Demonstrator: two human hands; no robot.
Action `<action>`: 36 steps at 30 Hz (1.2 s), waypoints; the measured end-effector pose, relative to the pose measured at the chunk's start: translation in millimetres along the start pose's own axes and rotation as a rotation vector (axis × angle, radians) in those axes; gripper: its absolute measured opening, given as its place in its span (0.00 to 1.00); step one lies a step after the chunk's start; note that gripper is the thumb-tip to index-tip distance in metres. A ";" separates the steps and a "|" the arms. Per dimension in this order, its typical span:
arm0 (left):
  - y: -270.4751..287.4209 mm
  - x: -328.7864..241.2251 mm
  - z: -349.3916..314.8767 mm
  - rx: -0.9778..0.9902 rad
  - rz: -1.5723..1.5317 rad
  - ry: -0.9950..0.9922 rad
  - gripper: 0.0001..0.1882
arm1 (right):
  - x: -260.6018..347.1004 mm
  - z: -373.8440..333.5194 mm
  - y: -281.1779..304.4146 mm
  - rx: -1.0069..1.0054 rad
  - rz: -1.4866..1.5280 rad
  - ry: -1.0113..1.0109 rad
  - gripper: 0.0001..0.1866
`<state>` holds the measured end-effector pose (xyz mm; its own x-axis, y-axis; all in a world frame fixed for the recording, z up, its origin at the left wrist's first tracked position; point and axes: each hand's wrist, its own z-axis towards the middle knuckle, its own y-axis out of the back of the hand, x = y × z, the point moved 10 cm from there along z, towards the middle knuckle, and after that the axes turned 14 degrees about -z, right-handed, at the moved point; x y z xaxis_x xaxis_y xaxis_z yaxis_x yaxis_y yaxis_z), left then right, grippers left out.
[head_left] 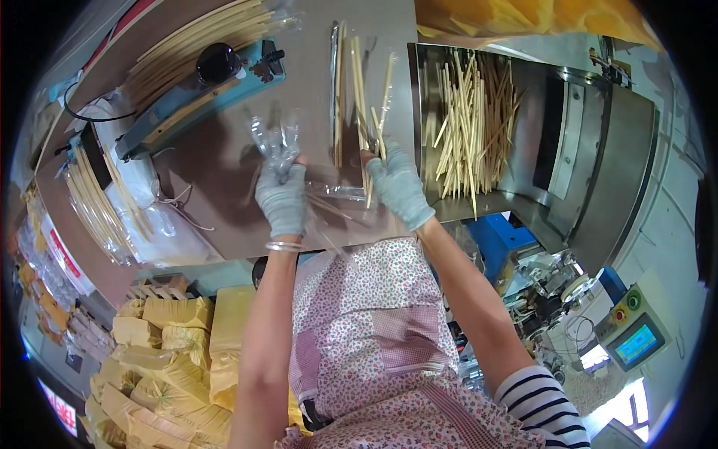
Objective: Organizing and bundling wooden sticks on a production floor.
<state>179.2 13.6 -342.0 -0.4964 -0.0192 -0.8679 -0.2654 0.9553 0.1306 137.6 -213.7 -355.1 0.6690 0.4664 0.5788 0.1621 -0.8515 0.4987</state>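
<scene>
There is a single view, taken from a wide fisheye camera worn on the person's head, the left of a side-by-side pair. It looks steeply down and forward over the person's own chest and floral apron (pixel 374 329), so the forearms rise from the lower edge toward the middle of the picture. The brown flat-topped bench (pixel 217 157) lies close below, filling the upper left and centre. The steel tray of the grey metal machine (pixel 598 172) sits at upper right. Straight edges bow toward the dark round rim. With only one view present, no part of the scene is shared between views.
</scene>
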 end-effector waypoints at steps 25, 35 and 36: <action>-62.5 -39.4 -42.9 0.321 -0.133 0.074 0.10 | 20.5 -89.5 -39.5 0.233 0.344 0.105 0.17; -58.6 -37.4 -33.9 0.403 -0.213 0.331 0.15 | 55.1 -57.2 -28.1 0.452 0.104 0.131 0.15; -62.6 -30.1 -32.2 0.406 -0.320 0.470 0.19 | 62.0 -54.7 -25.8 0.424 0.111 0.218 0.15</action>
<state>184.1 -55.1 -308.7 -0.7747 -0.3563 -0.5224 -0.1739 0.9143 -0.3658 135.2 -149.7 -296.7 0.5391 0.3679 0.7576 0.4099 -0.9004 0.1455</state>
